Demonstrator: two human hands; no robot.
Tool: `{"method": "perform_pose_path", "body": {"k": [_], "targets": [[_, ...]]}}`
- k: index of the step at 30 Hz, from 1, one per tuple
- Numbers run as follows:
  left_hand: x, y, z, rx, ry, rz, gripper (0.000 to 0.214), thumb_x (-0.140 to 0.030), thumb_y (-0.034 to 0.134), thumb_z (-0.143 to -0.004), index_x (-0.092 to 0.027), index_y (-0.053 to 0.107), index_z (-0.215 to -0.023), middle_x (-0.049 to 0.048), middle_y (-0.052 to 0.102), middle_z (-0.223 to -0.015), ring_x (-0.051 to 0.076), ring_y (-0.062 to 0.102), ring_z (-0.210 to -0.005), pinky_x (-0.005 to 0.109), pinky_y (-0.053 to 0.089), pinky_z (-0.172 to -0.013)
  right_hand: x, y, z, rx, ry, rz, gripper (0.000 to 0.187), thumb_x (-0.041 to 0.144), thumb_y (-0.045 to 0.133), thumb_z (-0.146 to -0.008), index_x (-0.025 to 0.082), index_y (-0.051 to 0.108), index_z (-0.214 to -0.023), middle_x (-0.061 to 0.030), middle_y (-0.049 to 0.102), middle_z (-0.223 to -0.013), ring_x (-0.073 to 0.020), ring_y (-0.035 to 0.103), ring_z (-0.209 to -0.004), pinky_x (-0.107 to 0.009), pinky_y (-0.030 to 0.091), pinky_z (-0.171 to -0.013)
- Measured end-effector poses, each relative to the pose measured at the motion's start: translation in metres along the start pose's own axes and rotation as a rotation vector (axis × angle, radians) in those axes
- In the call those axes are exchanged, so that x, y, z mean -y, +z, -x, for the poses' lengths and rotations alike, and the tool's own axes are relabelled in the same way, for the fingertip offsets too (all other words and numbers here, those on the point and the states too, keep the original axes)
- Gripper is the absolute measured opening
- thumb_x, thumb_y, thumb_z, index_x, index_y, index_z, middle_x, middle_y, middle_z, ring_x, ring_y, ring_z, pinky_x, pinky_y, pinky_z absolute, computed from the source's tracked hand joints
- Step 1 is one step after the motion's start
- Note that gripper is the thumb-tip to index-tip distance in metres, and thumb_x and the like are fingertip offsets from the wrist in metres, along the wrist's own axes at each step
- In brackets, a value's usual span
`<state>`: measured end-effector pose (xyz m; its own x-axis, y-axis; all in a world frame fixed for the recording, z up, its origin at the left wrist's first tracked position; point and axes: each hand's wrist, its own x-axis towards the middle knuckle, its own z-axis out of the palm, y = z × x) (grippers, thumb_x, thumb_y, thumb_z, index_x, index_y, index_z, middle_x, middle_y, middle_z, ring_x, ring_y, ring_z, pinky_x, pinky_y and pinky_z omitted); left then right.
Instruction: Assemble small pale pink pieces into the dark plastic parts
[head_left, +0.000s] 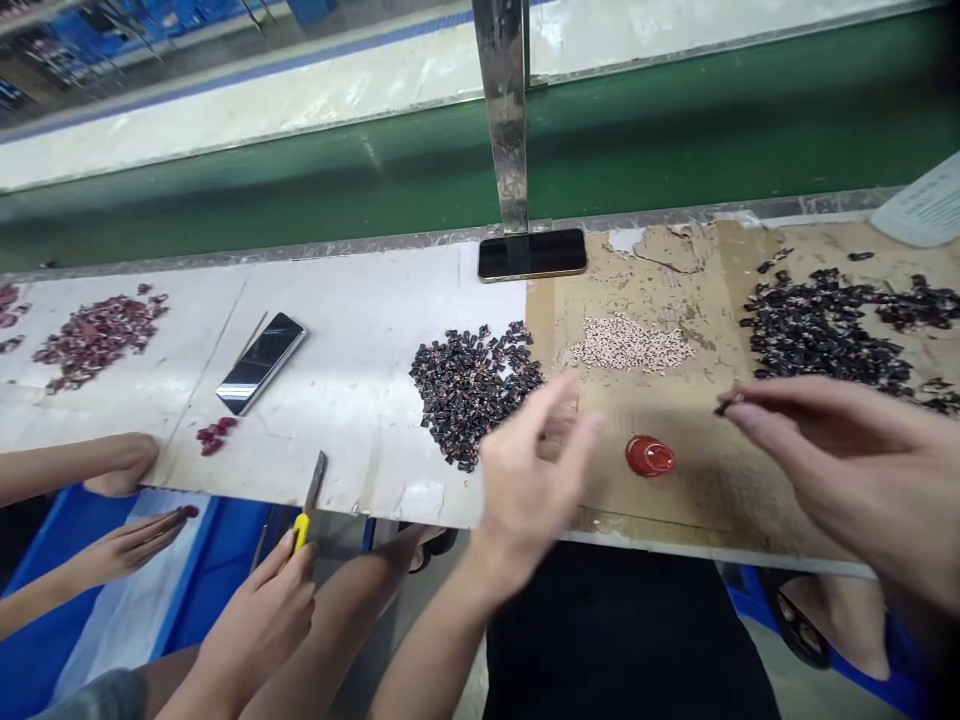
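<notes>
Right hand pinches dark piece at fingertips; left hand blurred, grip spread. Red cup sits near worktop front edge, probably for easy reach.

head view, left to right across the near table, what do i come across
Reddish pieces at the picture's edge, reddish pile, slanted phone, yellow-handled knife, middle pile of black pieces, pile of tiny pale pieces, small dark piece in the person's right hand, rightmost pile of black pieces.

The blurred left hand is partly spread while the right hand pinches.
</notes>
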<state>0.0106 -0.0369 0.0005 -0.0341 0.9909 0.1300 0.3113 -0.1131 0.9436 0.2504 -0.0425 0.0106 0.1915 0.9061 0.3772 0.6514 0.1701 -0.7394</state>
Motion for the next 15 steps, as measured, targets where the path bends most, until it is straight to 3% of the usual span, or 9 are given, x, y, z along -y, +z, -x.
{"method": "perform_pose_path", "body": {"k": [1, 3, 6, 9, 12, 15], "targets": [[0.01, -0.01, -0.012, -0.089, 0.11, -0.245, 0.031, -0.028, 0.071, -0.099, -0.018, 0.074, -0.128, 0.0125, 0.081, -0.119, 0.024, 0.077, -0.1, 0.044, 0.063, -0.096, -0.013, -0.003, -0.008, -0.055, 0.038, 0.102, 0.023, 0.038, 0.084, -0.082, 0.026, 0.083, -0.101, -0.0026, 0.084, -0.091, -0.02, 0.079, -0.079, -0.032, 0.065, -0.079], [0.027, -0.028, -0.036, -0.014, 0.18, -0.692, 0.028, -0.028, 0.063, -0.103, -0.018, 0.077, -0.124, 0.0128, 0.079, -0.121, 0.028, 0.071, -0.111, 0.048, 0.058, -0.099, -0.038, -0.011, -0.024, -0.023, 0.071, 0.291, 0.026, 0.04, 0.081, -0.081, 0.024, 0.083, -0.101, -0.0049, 0.083, -0.087, -0.0223, 0.078, -0.076, -0.034, 0.061, -0.074], [0.04, -0.041, -0.061, 0.153, 0.211, -0.791, 0.022, -0.027, 0.065, -0.101, -0.023, 0.08, -0.116, 0.008, 0.08, -0.114, 0.028, 0.069, -0.107, 0.047, 0.054, -0.1, -0.069, -0.024, -0.041, 0.066, -0.015, 0.548, 0.017, 0.037, 0.071, -0.084, 0.024, 0.082, -0.087, -0.0075, 0.082, -0.083, -0.0238, 0.075, -0.075, -0.035, 0.053, -0.067], [0.039, -0.042, -0.07, 0.227, 0.219, -0.796, 0.02, -0.024, 0.065, -0.099, -0.023, 0.082, -0.108, 0.008, 0.08, -0.106, 0.029, 0.069, -0.102, 0.047, 0.051, -0.097, -0.081, -0.032, -0.047, 0.089, -0.094, 0.629, 0.019, 0.036, 0.067, -0.088, 0.024, 0.081, -0.085, -0.0092, 0.083, -0.086, -0.0249, 0.074, -0.077, -0.035, 0.047, -0.064], [0.035, -0.043, -0.071, 0.26, 0.202, -0.781, 0.018, -0.02, 0.065, -0.097, -0.023, 0.082, -0.1, 0.0082, 0.081, -0.101, 0.03, 0.068, -0.098, 0.048, 0.051, -0.092, -0.073, -0.028, -0.049, 0.092, -0.155, 0.605, 0.019, 0.035, 0.068, -0.092, 0.022, 0.081, -0.09, -0.0091, 0.083, -0.09, -0.0229, 0.073, -0.077, -0.034, 0.05, -0.065], [0.033, -0.046, -0.072, 0.272, 0.175, -0.73, 0.016, -0.018, 0.066, -0.095, -0.024, 0.081, -0.095, 0.0075, 0.081, -0.1, 0.03, 0.068, -0.097, 0.048, 0.051, -0.09, -0.055, -0.006, -0.054, 0.151, -0.247, 0.542, 0.024, 0.036, 0.065, -0.098, 0.019, 0.082, -0.1, -0.0109, 0.083, -0.103, -0.0245, 0.076, -0.093, -0.036, 0.058, -0.083]]}}
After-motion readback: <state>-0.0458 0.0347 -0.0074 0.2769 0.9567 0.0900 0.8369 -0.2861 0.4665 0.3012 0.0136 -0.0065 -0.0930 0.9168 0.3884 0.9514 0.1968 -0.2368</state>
